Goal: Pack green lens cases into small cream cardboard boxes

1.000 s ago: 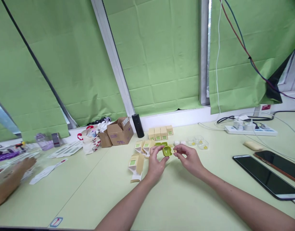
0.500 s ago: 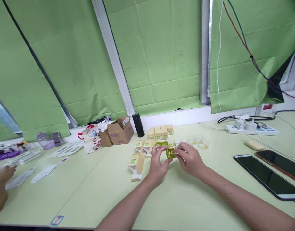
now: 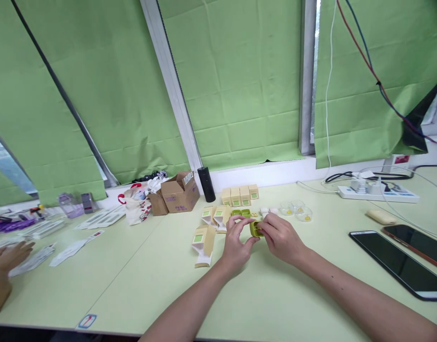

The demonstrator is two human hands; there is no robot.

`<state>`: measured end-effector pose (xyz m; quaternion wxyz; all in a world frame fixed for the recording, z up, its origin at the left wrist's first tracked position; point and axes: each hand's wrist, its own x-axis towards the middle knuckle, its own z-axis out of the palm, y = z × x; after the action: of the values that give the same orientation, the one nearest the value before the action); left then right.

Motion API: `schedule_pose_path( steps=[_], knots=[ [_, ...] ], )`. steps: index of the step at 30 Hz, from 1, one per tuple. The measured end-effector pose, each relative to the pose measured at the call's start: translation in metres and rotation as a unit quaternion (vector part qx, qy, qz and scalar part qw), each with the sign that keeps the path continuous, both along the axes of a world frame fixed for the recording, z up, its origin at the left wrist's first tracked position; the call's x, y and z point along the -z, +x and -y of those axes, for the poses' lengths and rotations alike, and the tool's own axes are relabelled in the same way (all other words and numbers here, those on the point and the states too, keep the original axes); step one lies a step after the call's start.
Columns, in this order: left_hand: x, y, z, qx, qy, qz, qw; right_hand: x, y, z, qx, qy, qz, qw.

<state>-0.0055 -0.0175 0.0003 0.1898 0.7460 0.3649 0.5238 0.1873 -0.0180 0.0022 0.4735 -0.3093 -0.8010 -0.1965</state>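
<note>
- My left hand [image 3: 237, 240] is closed in a light grip on a small olive-green cup of rounded-square shape [image 3: 255, 229], thumb below and fingers above, over the bench [image 3: 261, 299] at my twelve o'clock.
- My right hand [image 3: 280, 235] meets it from three o'clock, fingertips bunched at the cup's mouth; they hide whatever they may hold, so I cannot tell if that grip has something in it.
- To work well here, I judge the left grip should be the steady one: pressing on opposite walls near the rim, without squeezing the opening out of shape.
- The right fingertips should work gently and square to the mouth, with the opening tilted enough for me to see inside.
- The cup looks like smooth, slightly glossy plastic, with thin walls and softened corners; it will probably slip if held loosely.
- At ten to eleven o'clock from it sit matching olive-green square containers [image 3: 241, 213], joined or touching, I cannot tell which.
- Around nine to ten o'clock stand opened cream card boxes with green square panels [image 3: 204, 237], crisply folded, flaps loose.
- At two o'clock lie clear, shiny rounded cups with yellow spots [image 3: 305, 214].
</note>
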Motion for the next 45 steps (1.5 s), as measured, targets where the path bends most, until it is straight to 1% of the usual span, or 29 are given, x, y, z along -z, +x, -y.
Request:
schedule_pose_path(
  steps=[18,29,33,36,40,45],
  knots=[
    [-0.0008,-0.0009,0.0022,0.000,-0.001,-0.007,1.000,0.0034,-0.0014,-0.0008,-0.019,0.007,-0.006,1.000],
    [0.0005,-0.0020,0.0018,0.006,0.005,-0.008,1.000,0.0056,-0.0009,-0.0012,-0.009,-0.001,0.001,1.000],
    [0.0010,-0.0020,0.0013,0.005,0.011,-0.016,1.000,0.0041,-0.0008,-0.0005,-0.006,0.002,0.003,1.000],
    [-0.0003,-0.0012,0.0021,0.000,0.018,-0.019,1.000,0.0021,0.0009,0.0011,-0.013,-0.007,0.000,1.000],
    [-0.0041,-0.0008,0.0016,-0.018,0.032,-0.012,0.999,0.0010,0.0046,0.0042,-0.041,-0.020,-0.013,0.999],
    [-0.0038,-0.0018,-0.0030,-0.045,0.034,0.001,0.998,0.0005,0.0034,0.0073,-0.039,-0.045,-0.027,0.998]
  ],
)
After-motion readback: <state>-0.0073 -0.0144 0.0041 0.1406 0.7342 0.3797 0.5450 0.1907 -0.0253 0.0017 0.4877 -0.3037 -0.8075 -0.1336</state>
